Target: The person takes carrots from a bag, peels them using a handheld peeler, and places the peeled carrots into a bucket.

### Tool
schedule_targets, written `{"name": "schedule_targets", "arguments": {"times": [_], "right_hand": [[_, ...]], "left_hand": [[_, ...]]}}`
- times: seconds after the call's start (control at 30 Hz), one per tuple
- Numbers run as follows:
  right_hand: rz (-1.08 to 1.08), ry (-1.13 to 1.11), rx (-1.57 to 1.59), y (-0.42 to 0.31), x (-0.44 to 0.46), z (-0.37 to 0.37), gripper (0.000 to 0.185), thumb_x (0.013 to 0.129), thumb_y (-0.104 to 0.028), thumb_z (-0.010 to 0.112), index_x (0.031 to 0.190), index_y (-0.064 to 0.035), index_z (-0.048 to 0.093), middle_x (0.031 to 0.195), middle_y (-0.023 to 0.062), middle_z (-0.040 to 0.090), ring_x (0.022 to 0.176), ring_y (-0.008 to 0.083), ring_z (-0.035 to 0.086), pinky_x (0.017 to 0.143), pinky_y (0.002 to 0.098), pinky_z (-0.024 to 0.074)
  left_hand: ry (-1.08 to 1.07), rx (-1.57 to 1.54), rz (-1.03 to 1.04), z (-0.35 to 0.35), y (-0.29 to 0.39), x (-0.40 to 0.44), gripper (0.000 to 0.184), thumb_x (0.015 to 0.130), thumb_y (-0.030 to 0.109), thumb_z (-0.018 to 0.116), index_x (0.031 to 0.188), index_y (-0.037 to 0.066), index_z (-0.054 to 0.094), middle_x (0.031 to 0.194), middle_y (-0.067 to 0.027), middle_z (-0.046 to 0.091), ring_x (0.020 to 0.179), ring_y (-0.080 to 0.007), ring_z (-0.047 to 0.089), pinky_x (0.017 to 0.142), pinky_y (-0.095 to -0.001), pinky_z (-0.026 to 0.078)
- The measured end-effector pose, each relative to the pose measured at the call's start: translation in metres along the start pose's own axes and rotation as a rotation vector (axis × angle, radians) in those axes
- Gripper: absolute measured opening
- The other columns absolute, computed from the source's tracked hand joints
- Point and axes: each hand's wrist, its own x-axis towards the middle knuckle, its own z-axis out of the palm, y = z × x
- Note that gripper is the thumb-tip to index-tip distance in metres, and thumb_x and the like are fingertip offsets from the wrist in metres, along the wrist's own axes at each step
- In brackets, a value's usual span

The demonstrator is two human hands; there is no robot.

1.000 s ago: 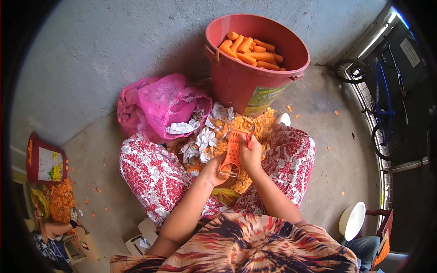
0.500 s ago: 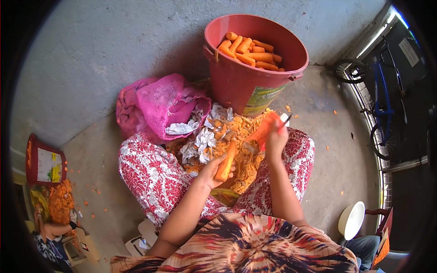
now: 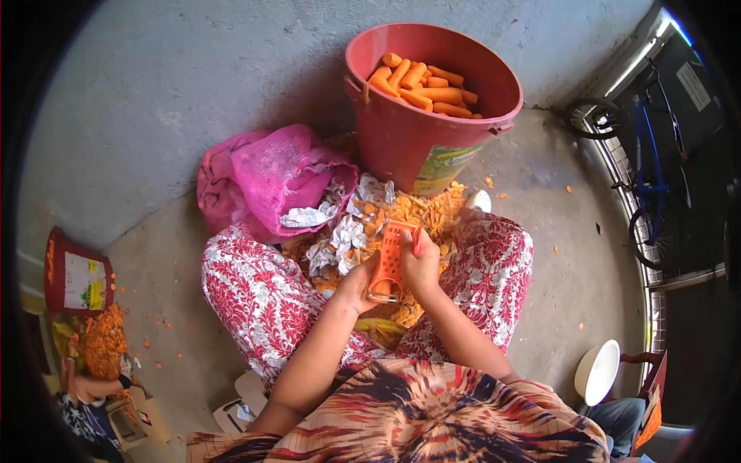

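Orange peeler (image 3: pixel 392 255) gripped by the right hand (image 3: pixel 421 270) over a mostly hidden carrot (image 3: pixel 383 288) clasped in the left hand (image 3: pixel 356 287).

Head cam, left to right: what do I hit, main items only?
Small red bucket → pink mesh sack → left hand → orange perforated peeler → right hand → blue bicycle.

Food-prep room | concrete floor (image 3: pixel 571 293) | 1 bicycle (image 3: pixel 654 188) | bucket (image 3: pixel 401 139) of carrots (image 3: pixel 440 95)
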Motion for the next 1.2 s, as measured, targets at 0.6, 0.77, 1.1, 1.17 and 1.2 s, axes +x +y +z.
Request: {"name": "schedule_targets", "arguments": {"times": [0.6,0.77,1.1,1.17,1.2], "right_hand": [[-0.011,0.667,-0.148,0.043,0.077,-0.055,0.023,0.085,-0.018,0.047,0.071,0.0011,0.049,0.053,0.0153,0.046,0.045,0.0235,0.040,0.048,0.0340,0.0371],[0.077,0.505,-0.011,0.035,0.071,-0.061,0.020,0.085,-0.016,0.046,0.075,0.0005,0.051,0.054,0.0054,0.045,0.050,0.0099,0.039,0.047,0.0278,0.0355],[0.050,-0.163,-0.196,0.070,0.040,-0.035,0.021,0.080,-0.018,0.051,0.069,-0.0011,0.046,0.062,0.0213,0.052,0.058,0.0369,0.051,0.055,0.0401,0.0409],[0.085,-0.345,-0.393,0.030,0.027,-0.037,0.018,0.078,-0.019,0.050,0.074,-0.0014,0.049,0.068,0.0220,0.055,0.070,0.0391,0.054,0.060,0.0425,0.0419],[0.059,-0.418,-0.459,0.023,0.024,-0.036,0.018,0.078,-0.020,0.050,0.076,-0.0018,0.050,0.068,0.0215,0.055,0.069,0.0385,0.054,0.060,0.0424,0.0421]], "left_hand": [[-0.022,0.357,-0.136,-0.006,-0.002,-0.006,0.041,0.085,0.039,0.044,0.106,0.004,0.050,0.074,-0.0022,0.052,0.065,-0.0099,0.051,0.051,-0.0231,0.044],[0.163,0.578,0.007,0.000,0.002,-0.008,0.032,0.084,0.029,0.048,0.101,0.003,0.053,0.071,-0.0010,0.050,0.061,-0.0090,0.050,0.050,-0.0228,0.043],[0.397,1.325,0.358,-0.019,0.012,0.000,0.030,0.075,0.018,0.062,0.097,0.001,0.051,0.071,-0.0032,0.052,0.060,-0.0126,0.051,0.055,-0.0252,0.042],[0.344,1.066,0.304,-0.014,0.016,0.001,0.023,0.077,0.016,0.060,0.093,0.002,0.051,0.065,-0.0003,0.049,0.057,-0.0094,0.048,0.052,-0.0237,0.041],[0.329,1.041,0.311,-0.016,0.017,0.001,0.023,0.076,0.016,0.061,0.091,0.002,0.051,0.065,-0.0006,0.050,0.057,-0.0098,0.048,0.052,-0.0240,0.041]]}}
